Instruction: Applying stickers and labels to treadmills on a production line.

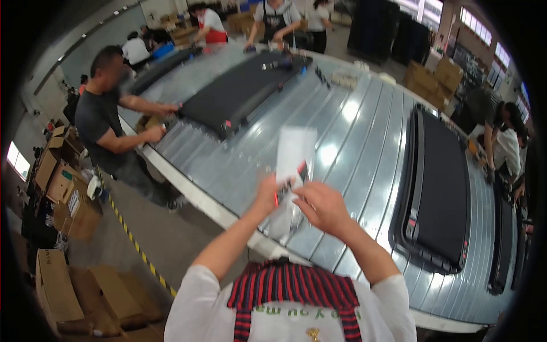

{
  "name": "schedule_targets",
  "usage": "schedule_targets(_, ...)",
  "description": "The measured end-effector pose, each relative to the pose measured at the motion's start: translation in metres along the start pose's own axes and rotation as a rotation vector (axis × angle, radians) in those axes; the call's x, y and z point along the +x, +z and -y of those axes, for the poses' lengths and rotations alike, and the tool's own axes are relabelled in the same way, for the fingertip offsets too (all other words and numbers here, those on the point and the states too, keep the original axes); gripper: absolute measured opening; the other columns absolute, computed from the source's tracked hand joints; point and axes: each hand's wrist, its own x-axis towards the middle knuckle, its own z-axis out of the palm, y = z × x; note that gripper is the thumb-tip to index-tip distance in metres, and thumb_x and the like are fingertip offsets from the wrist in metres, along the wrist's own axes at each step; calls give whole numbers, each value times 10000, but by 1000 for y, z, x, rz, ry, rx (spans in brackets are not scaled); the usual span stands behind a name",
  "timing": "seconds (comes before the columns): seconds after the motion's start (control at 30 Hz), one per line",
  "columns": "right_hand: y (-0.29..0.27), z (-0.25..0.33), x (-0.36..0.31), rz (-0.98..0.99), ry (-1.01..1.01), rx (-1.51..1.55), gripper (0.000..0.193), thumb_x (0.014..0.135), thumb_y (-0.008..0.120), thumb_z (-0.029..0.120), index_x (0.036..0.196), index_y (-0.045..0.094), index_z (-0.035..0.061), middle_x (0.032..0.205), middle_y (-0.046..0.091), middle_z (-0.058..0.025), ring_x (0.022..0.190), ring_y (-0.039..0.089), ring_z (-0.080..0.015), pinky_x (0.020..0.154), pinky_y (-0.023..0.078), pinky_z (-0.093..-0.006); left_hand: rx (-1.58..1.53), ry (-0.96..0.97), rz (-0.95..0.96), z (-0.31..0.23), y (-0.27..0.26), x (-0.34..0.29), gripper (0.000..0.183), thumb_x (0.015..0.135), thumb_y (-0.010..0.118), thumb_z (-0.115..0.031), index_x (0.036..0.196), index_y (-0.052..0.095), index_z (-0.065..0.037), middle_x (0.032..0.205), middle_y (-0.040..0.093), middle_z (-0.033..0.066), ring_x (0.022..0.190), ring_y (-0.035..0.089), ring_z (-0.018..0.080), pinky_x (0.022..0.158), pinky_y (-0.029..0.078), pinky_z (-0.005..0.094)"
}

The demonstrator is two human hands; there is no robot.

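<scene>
My left hand [265,195] is closed at the left edge of a long whitish packet [296,149] that looks like thin plastic. A small black-and-red piece [302,169] shows at the packet, and another red edge is beside my left fingers. My right hand [326,207] pinches at the packet's middle from the right, its fingertips close to the left hand's. Both hands are above the near edge of the metal-topped table [364,165]. The packet's lower part looks clear and crumpled. Motion blur hides exactly what lies between the fingers.
A black panel [439,188] lies on the table to my right. A larger black panel [239,91] lies ahead to the left, where a person [108,114] works at its corner. Cardboard boxes [80,205] stand on the floor at left. Other people work at the far and right sides.
</scene>
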Motion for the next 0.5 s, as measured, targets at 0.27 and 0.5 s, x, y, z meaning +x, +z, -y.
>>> schedule_targets(0.27, -1, -3, 11, 168, -200, -291, 111, 685, 528, 84, 794, 546, 88, 675, 454, -48, 621, 510, -232, 505, 423, -351, 585, 171, 124, -19, 4, -19, 249, 819, 532, -197, 1005, 553, -34, 833, 603, 163, 743, 593, 227, 668, 443, 299)
schedule_targets(0.5, -13, -3, 3, -10, -98, -30, 199, 618, 609, -7, 794, 577, 81, 800, 560, -53, 689, 552, -226, 558, 443, -320, 346, 32, -150, -51, -22, -21, 271, 798, 564, -198, 981, 572, 2, 823, 618, 78, 721, 574, 142, 649, 457, 280)
